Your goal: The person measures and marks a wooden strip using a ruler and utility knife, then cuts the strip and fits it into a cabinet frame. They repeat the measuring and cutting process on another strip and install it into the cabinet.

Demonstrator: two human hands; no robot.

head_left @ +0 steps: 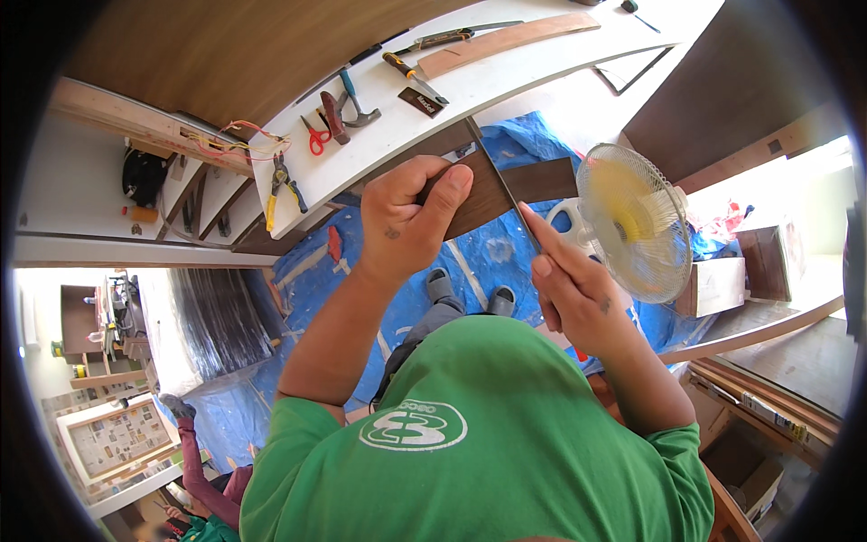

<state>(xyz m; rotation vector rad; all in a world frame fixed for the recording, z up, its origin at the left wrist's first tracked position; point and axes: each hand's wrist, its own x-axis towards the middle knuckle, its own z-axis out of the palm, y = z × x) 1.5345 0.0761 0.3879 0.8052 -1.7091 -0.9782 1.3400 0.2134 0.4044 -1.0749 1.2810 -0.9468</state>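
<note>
Between the two hands sits a dark brown board (492, 191) — flat, thin, straight-edged. Left hand (406, 217) clamps its near end, thumb on top. Right hand (573, 285) pinches a slim blade (506, 185) laid across it. Just right of that grip stands a small fan (637, 221); beyond the board — a white shelf (506, 72) with hammer (357, 99) and red scissors (314, 137).

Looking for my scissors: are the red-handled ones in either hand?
No, the red-handled scissors lie on the white board; the left hand grips a dark wood strip.
</note>
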